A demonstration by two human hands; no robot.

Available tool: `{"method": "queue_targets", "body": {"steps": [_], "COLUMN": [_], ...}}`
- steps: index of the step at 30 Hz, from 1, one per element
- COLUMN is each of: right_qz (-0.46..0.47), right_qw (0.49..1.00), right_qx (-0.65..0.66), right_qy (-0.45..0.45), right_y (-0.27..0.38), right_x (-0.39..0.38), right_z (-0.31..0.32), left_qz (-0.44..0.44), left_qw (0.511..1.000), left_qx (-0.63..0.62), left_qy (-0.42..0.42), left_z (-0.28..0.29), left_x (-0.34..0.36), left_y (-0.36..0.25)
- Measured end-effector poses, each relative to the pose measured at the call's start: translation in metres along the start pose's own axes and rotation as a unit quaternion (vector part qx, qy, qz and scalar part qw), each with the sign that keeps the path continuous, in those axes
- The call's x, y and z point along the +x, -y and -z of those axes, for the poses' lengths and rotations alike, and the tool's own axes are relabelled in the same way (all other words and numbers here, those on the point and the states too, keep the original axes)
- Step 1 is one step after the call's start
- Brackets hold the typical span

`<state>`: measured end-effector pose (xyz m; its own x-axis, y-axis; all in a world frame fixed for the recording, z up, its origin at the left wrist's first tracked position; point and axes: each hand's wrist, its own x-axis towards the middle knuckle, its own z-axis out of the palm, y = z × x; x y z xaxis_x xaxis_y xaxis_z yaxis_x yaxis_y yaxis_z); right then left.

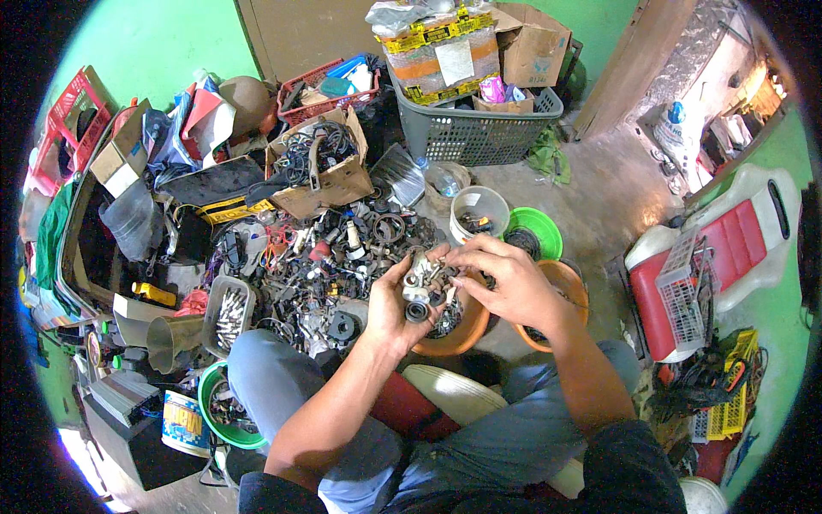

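Note:
My left hand (390, 307) is cupped palm up in front of me, holding a handful of small hardware parts (423, 276), light metal and brownish pieces mixed. A black ring-shaped part (417, 312) lies at the near side of that handful. Over it my right hand (507, 281) reaches in from the right, its thumb and fingers bent together at the parts. Whatever is between those fingertips is too small to make out. Just under both hands stands an orange basin (469, 336) with dark parts in it.
A wide heap of mixed parts (342, 257) spreads ahead and left. To the right are another orange tub (575, 287), a green bucket (548, 227) and a white bucket (490, 201). A grey tray (212, 330) of pale parts and a green-rimmed basin (205, 396) flank my left knee.

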<state>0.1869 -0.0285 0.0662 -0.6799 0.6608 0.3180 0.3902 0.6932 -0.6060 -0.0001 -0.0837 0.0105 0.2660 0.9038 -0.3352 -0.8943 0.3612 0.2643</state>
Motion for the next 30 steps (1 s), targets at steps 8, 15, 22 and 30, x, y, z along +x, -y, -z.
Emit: {"method": "queue_targets", "body": {"steps": [8,15,22,30], "right_qz": [-0.038,-0.073,-0.056,-0.095], "right_qw": [0.999,0.996,0.992,0.981], "right_qx": [0.031,0.055,0.041,0.023], "right_qy": [0.001,-0.004,-0.102,-0.166], "right_y": [-0.003,0.008,-0.002,-0.001], "right_x": [0.0,0.004,0.002,0.0], "right_z": [-0.006,0.003,0.015,0.037], "left_qz": [0.003,0.004,-0.013,-0.016], "left_qw": [1.0,0.999,0.996,0.995], "left_qx": [0.008,-0.034,-0.086,-0.101], "left_qy": [-0.02,-0.003,0.014,0.016], "left_z": [-0.013,-0.009,-0.01,-0.01], "left_x": [-0.005,-0.003,0.004,0.004], "left_y": [-0.001,-0.003,-0.002,-0.003]}}
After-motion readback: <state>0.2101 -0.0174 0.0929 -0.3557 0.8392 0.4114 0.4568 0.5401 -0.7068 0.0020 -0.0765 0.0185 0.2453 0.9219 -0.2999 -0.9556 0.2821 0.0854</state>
